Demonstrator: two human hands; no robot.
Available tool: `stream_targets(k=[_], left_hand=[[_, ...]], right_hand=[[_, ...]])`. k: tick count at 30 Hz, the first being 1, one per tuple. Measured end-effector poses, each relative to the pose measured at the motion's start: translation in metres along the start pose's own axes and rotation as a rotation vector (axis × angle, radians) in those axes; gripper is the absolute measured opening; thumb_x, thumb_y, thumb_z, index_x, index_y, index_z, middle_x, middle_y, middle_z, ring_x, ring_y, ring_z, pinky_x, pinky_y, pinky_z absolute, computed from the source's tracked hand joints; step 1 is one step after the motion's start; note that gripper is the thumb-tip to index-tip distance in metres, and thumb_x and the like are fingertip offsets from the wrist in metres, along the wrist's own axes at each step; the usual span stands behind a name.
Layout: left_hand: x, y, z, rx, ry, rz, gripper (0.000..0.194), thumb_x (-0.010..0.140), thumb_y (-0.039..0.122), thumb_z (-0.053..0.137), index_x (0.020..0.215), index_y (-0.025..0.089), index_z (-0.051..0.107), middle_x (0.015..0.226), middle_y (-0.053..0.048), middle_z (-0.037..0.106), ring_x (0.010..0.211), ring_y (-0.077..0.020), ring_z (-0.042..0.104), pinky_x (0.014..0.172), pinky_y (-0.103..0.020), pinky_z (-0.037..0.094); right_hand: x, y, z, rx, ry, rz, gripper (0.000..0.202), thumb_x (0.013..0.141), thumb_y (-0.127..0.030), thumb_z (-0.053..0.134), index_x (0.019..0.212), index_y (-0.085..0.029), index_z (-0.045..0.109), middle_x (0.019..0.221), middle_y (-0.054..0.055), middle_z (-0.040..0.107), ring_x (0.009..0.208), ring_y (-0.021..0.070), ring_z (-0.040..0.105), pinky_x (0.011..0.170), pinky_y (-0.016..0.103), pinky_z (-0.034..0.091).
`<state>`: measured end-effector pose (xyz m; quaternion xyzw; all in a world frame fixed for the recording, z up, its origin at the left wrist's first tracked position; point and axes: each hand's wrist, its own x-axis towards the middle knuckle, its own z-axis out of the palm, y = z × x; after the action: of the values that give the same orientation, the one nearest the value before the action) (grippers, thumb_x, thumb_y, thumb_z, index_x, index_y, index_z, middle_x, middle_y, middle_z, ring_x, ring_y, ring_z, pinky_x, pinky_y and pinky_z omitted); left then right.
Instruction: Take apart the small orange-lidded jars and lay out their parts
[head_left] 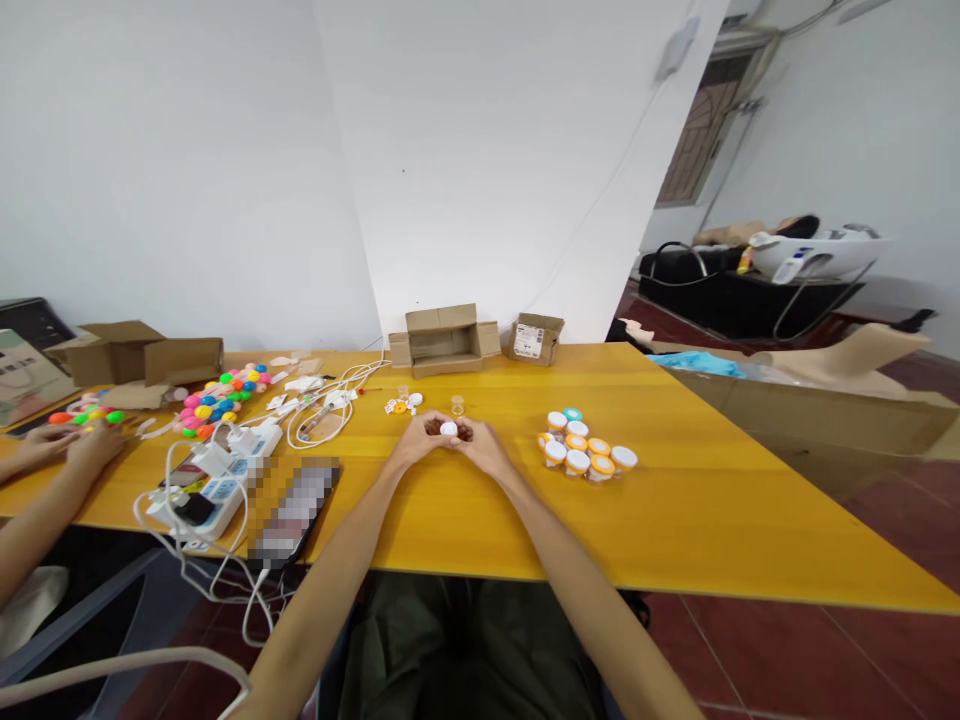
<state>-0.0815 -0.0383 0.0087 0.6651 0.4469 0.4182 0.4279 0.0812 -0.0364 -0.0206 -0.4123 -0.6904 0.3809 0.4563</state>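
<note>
Pinching a round white lid (448,429), left hand (424,436) and right hand (478,446) curl inward, fingertips closed on it, over the table (712,510), near a clear cup (458,406); one loosened fingertip could drop it, perhaps rolling into that cup.

The counter (720,525) is golden yellow with faint streaks. The small round cap (448,429) is white. The clustered jars (577,461) have white tops ringed mostly in orange, while one lid (573,414) is rimmed in teal. The balls (204,412) mix pink, yellow, blue, green and orange. The open carton (442,320) is plain brown. The power strip (223,490) is white with pale blue panels. The basin (832,258) is white, and the floor (727,660) is dark red, crossed by pale lines.
</note>
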Motion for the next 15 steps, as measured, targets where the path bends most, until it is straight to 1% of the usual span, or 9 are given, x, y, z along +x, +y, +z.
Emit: stream_targets(k=[4, 7, 11, 15], left_hand=[[-0.0018, 0.0, 0.0011, 0.018, -0.006, -0.01, 0.043, 0.053, 0.042, 0.089, 0.085, 0.017, 0.073, 0.08, -0.001, 0.07, 0.075, -0.0151, 0.062, 0.075, -0.029, 0.05], [-0.0027, 0.0002, 0.0013, 0.028, -0.02, -0.005, 0.041, 0.053, 0.041, 0.089, 0.083, 0.018, 0.075, 0.083, -0.001, 0.071, 0.076, -0.0161, 0.062, 0.076, -0.029, 0.05], [-0.0048, 0.0018, -0.0008, 0.065, -0.037, 0.028, 0.033, 0.059, 0.039, 0.086, 0.083, 0.019, 0.077, 0.086, -0.003, 0.072, 0.082, -0.0182, 0.064, 0.079, -0.03, 0.05], [-0.0066, 0.0015, -0.0022, 0.081, -0.047, 0.049, 0.026, 0.066, 0.037, 0.082, 0.084, 0.02, 0.078, 0.091, -0.003, 0.073, 0.084, -0.0189, 0.064, 0.08, -0.03, 0.05]], right_hand=[[-0.0014, 0.0038, 0.0001, -0.014, 0.007, 0.017, 0.024, 0.064, -0.029, 0.076, 0.086, -0.021, 0.071, 0.08, 0.0, 0.076, 0.074, 0.0208, 0.068, 0.071, 0.031, 0.052], [-0.0022, 0.0046, 0.0001, 0.025, 0.0, 0.044, 0.027, 0.062, -0.027, 0.077, 0.087, -0.02, 0.07, 0.082, 0.0, 0.075, 0.075, 0.0209, 0.068, 0.072, 0.032, 0.053], [-0.0028, 0.0027, 0.0001, 0.102, -0.012, 0.066, 0.03, 0.061, -0.026, 0.076, 0.09, -0.021, 0.069, 0.084, 0.0, 0.075, 0.077, 0.0203, 0.069, 0.073, 0.032, 0.054], [-0.0035, 0.0011, -0.001, 0.121, -0.028, 0.073, 0.033, 0.06, -0.027, 0.076, 0.092, -0.021, 0.068, 0.085, 0.0, 0.075, 0.077, 0.0195, 0.069, 0.074, 0.033, 0.055]])
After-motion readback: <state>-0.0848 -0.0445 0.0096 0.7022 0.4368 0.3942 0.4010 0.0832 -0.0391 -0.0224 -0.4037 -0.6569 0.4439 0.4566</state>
